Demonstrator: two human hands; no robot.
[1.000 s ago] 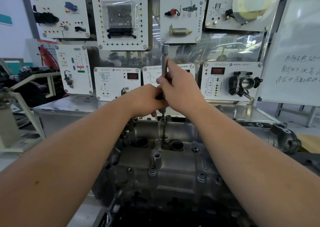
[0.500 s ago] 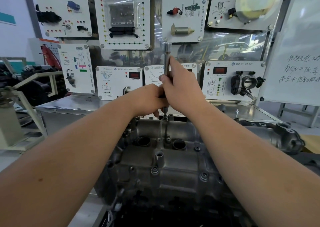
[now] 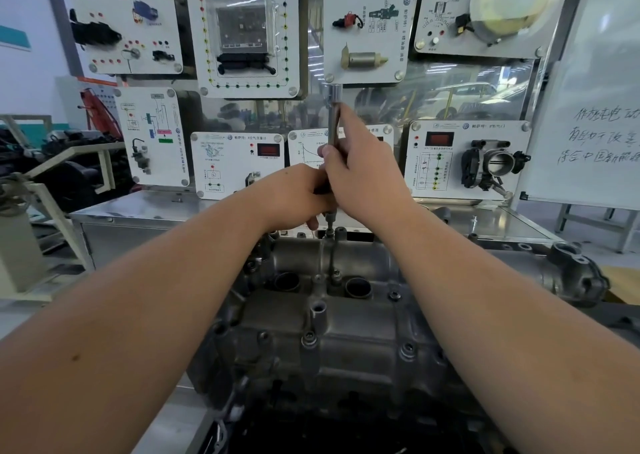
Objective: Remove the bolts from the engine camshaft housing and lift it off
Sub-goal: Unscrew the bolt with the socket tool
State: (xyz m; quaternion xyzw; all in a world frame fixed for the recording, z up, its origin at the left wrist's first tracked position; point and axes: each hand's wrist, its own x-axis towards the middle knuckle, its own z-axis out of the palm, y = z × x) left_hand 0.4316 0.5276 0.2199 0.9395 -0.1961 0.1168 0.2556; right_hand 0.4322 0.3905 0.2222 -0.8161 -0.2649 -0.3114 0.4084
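Both hands grip an upright wrench (image 3: 334,121), right hand (image 3: 363,173) above left hand (image 3: 294,197), on a bolt (image 3: 329,233) at the housing's (image 3: 346,332) twelve o'clock edge; almost nothing has moved in a second, so the housing stays seated, bolts remaining.

My left hand (image 3: 294,197) and right hand (image 3: 363,176) hide the middle of the wrench (image 3: 334,117), so my grip there is unclear. Its tip at the camshaft housing (image 3: 346,332) is too small to read. The housing's near side runs beneath my forearms and off frame.
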